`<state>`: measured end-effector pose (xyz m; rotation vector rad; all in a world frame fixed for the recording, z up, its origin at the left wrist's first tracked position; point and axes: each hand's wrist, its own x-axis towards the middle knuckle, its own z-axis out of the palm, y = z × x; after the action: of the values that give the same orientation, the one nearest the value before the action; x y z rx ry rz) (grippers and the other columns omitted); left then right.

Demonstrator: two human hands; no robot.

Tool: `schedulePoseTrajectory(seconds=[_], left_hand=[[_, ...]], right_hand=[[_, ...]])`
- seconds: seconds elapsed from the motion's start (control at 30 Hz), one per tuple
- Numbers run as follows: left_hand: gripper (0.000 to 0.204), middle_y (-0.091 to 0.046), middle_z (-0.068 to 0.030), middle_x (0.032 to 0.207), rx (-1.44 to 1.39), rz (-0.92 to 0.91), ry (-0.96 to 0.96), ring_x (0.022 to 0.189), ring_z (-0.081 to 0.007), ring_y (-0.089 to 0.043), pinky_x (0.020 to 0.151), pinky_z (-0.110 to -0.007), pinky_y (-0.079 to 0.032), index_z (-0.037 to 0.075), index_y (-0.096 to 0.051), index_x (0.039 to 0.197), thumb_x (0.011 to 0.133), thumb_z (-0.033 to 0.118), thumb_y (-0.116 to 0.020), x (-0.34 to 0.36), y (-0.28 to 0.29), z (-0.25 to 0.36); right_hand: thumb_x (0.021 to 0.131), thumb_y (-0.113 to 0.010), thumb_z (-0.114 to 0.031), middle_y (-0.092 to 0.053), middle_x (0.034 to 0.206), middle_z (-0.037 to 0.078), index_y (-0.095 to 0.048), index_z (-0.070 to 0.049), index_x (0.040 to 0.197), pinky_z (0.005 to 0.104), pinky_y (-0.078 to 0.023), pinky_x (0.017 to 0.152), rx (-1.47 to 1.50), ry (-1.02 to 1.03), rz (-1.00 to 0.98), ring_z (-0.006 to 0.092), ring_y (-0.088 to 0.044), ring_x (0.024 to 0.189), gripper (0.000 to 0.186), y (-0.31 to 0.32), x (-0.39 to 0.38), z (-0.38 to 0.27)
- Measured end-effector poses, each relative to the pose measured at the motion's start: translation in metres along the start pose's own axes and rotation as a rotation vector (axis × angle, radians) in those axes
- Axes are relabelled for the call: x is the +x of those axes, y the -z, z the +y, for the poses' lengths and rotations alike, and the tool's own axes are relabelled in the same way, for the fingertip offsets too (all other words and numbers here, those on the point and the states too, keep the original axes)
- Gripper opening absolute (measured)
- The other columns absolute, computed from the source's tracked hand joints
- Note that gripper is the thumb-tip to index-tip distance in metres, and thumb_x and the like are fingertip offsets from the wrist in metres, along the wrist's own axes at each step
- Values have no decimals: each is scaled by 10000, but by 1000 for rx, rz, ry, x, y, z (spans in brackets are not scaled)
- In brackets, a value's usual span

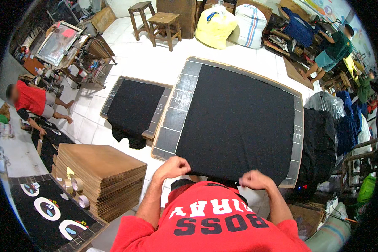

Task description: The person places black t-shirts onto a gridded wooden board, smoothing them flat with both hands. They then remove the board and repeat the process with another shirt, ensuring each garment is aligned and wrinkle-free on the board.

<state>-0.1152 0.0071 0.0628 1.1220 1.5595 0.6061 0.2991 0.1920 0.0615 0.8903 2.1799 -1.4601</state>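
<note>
L hand (173,167), R hand (257,180): fingertips hidden, grip on blk cloth (239,122) unclear. Printed cloth (50,210) cut off btm L.

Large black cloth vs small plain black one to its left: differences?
The large cloth is bigger than the small cloth. Large cloth lies mostly flat; small cloth bunches past its board's near edge. Left hand and right hand are by the large cloth, not the small cloth. Both are black.

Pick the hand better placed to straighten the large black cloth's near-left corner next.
Probably the left hand: it is close beside that corner of the large black cloth, while the right hand is farther along the near edge.
</note>
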Motion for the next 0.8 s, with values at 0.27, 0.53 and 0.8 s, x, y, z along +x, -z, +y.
schedulePoseTrajectory(seconds=[0.27, 0.53, 0.8], left_hand=[[217, -749, -111, 791, 16, 743, 20, 713, -225, -708, 689, -383, -552, 15, -778, 953, 959, 232, -760, 55, 27, 40], [120, -710, -74, 883, 323, 1017, 20, 881, -296, -654, 829, -447, -503, 80, -740, 907, 923, 191, -781, 123, 40, 36], [221, -677, -70, 932, 534, 1109, 27, 941, -291, -621, 873, -456, -473, 92, -729, 983, 934, 301, -780, 215, 66, 53]], right_hand=[[1005, -678, -387, -421, 1647, 193, -541, -103, 1534, 566, -281, 1272, -636, 510, 711, 426, -337, 1553, 615, 77, 189, -120], [1045, -525, -586, -335, 1725, 143, -438, -185, 1637, 610, -160, 1304, -757, 333, 823, 382, -242, 1612, 720, 197, 346, -137], [1079, -494, -486, -332, 1725, 167, -420, -117, 1635, 597, -158, 1311, -784, 352, 893, 387, -238, 1614, 672, 241, 410, -146]])
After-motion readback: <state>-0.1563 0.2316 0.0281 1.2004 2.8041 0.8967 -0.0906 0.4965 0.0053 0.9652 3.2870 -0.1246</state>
